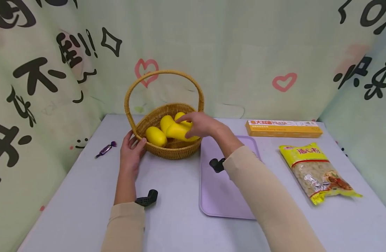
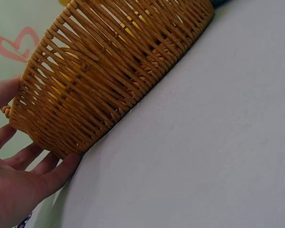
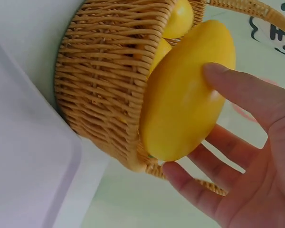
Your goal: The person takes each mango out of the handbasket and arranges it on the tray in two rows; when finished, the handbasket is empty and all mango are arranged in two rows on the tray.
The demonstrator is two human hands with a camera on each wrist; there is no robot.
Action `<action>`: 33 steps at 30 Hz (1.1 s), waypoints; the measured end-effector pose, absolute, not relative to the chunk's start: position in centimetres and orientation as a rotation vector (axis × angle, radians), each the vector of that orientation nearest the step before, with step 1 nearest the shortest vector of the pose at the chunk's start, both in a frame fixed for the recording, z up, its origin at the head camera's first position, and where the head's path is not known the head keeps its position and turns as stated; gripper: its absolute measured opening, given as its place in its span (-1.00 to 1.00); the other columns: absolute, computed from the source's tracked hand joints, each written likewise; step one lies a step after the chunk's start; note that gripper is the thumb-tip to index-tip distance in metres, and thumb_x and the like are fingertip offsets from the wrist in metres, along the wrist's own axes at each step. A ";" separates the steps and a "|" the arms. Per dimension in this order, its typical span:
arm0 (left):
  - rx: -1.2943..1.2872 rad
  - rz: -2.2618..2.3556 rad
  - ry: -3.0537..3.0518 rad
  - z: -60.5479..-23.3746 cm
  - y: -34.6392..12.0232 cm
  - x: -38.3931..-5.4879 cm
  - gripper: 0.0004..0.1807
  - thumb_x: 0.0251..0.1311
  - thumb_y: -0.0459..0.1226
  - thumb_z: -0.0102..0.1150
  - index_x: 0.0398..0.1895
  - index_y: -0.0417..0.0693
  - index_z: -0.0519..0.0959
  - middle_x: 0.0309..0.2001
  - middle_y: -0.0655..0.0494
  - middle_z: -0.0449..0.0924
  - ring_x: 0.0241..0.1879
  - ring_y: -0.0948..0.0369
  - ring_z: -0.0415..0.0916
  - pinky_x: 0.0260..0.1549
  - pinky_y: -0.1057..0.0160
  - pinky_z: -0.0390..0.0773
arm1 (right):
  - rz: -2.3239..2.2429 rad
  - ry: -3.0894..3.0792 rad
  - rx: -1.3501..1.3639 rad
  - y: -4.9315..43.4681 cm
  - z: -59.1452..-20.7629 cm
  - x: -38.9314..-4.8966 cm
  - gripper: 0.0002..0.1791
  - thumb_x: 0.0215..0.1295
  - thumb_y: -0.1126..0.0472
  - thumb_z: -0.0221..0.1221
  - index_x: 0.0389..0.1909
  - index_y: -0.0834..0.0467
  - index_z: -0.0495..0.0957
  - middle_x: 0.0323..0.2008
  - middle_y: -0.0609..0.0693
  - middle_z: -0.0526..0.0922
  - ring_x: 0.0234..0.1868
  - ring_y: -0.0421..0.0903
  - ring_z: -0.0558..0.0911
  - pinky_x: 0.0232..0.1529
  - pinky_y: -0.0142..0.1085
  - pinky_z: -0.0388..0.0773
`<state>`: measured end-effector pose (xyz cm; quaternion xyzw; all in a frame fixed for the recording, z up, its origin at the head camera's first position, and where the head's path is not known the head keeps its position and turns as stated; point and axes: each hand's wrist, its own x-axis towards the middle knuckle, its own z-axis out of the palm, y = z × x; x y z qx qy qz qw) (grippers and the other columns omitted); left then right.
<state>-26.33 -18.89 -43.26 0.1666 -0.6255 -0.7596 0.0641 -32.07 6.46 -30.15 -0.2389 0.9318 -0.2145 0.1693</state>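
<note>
At the mouth of the basket (image 1: 174, 153), mango (image 3: 187, 99): was held partly above the rim.
Right hand (image 1: 202, 124): pinched this mango between thumb and slightly spread fingers.
Left hand (image 1: 131, 150): gripped the basket's left end with fingers apart.
Tray (image 1: 224, 192): lay just beside the basket.

My head view looks forward and down from above the near side of the table (image 1: 174, 213), far enough back to take in the far curtain (image 1: 237, 52). My left wrist view sits low and close, tilted, facing the near wall of the basket (image 2: 99, 76). My right wrist view, also close, turned sideways, faces the basket's right side. I get the basket in all three; head and right wrist share the tray (image 1: 224, 196).
</note>
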 end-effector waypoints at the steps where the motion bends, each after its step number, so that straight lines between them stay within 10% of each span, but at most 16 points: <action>1: 0.504 -2.292 -1.891 -43.3 -18.9 -26.3 -0.18 0.44 -0.21 0.24 0.65 0.39 0.09 0.62 0.12 0.15 0.55 0.13 0.21 0.46 0.10 0.40 | -0.633 2.652 -0.682 6.7 -30.0 -32.0 -0.33 0.33 0.23 0.34 0.45 -0.15 0.46 0.54 0.00 0.34 0.44 0.08 0.38 0.39 -0.02 0.47; 33: 0.537 -2.307 -1.882 -43.1 -18.8 -26.3 -0.17 0.44 -0.21 0.24 0.65 0.42 0.07 0.63 0.13 0.13 0.55 0.13 0.22 0.45 0.09 0.42 | -0.986 2.880 -0.232 14.7 -30.0 -28.0 -0.26 0.41 0.10 0.24 0.58 0.02 0.27 0.36 0.27 0.48 0.20 0.22 0.52 0.13 0.03 0.62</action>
